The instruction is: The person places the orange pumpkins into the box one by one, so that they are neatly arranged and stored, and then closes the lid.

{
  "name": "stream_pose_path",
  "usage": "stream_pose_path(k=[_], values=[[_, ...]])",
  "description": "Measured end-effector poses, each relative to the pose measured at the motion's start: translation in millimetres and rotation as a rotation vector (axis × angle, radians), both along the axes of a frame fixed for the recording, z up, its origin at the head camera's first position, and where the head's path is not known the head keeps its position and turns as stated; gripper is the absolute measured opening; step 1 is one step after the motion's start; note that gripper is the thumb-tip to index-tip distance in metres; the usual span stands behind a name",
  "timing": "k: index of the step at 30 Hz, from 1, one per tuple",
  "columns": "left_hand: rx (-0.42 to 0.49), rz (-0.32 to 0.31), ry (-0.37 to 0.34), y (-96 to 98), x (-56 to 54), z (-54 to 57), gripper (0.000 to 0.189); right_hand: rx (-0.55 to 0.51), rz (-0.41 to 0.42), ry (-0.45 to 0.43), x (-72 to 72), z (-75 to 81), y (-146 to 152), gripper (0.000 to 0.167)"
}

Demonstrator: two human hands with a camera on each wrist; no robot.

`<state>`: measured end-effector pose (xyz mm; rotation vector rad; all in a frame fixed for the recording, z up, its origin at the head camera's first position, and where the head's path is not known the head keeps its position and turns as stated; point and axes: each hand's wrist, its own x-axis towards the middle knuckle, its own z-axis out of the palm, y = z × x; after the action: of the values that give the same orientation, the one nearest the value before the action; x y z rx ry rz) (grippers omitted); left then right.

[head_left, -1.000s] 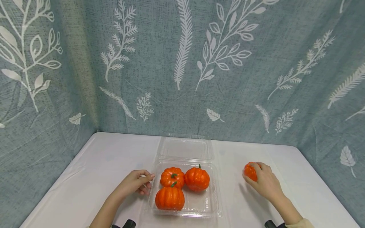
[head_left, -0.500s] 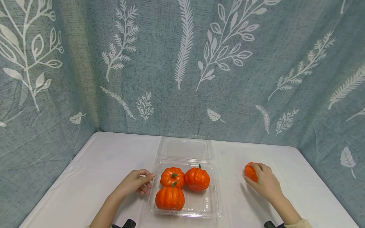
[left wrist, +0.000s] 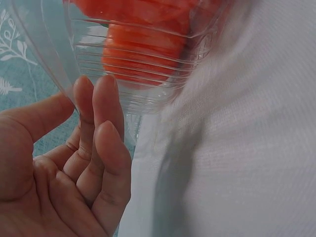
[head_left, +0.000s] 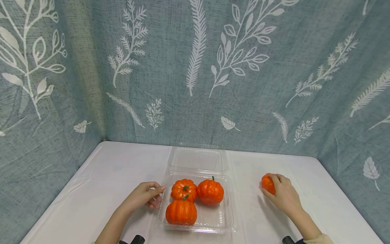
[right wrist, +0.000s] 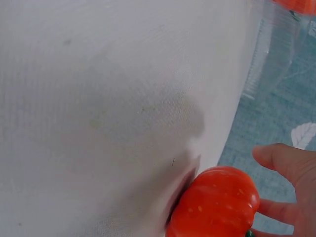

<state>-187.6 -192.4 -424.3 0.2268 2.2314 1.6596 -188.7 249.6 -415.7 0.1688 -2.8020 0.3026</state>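
Note:
My left hand point(head_left: 148, 195) is at the left edge of a clear plastic clamshell container point(head_left: 223, 217), its lid laid back behind it. In the left wrist view, thumb and forefinger pinch the container's rim point(left wrist: 74, 106). Three orange toy pumpkins with green stems sit inside: one at the front left point(head_left: 181, 212), one behind it point(head_left: 184, 190), one to the right point(head_left: 210, 191). Over at the right, my right hand point(head_left: 284, 193) lies over another orange pumpkin point(right wrist: 215, 205) on the table. Its thumb stands apart from the pumpkin in the right wrist view; its fingers pass partly behind it.
A white cloth covers the table point(head_left: 122, 162). Blue-green curtains point(head_left: 176, 67) with white leaf prints hang behind it and at both sides. The open lid point(head_left: 198, 159) reaches toward the table's back edge. Black wrist gear point(head_left: 137, 240) shows at the bottom.

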Motion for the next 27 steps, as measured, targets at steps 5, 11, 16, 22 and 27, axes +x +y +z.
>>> stream_pose_path(k=[5,11,16,22,27], values=[[0.000,-0.004,0.000,-0.4,-0.7,-0.8,0.032,-0.003,-0.016,0.010,-0.3,-0.9,0.7,0.050],[0.001,-0.007,-0.001,-0.9,-1.0,-1.5,0.032,-0.011,-0.041,0.005,-0.8,-1.1,2.1,0.053],[-0.006,-0.006,-0.002,-1.1,-1.7,-2.2,0.032,-0.018,-0.056,-0.033,-3.7,-0.5,4.9,0.059],[-0.010,-0.006,-0.006,-1.4,-1.5,-2.2,0.033,-0.027,-0.060,-0.033,-6.3,-2.0,6.8,0.060],[-0.018,-0.003,-0.004,-1.1,-1.4,-2.0,0.032,-0.029,-0.055,-0.033,-6.8,-1.7,8.2,0.061]])
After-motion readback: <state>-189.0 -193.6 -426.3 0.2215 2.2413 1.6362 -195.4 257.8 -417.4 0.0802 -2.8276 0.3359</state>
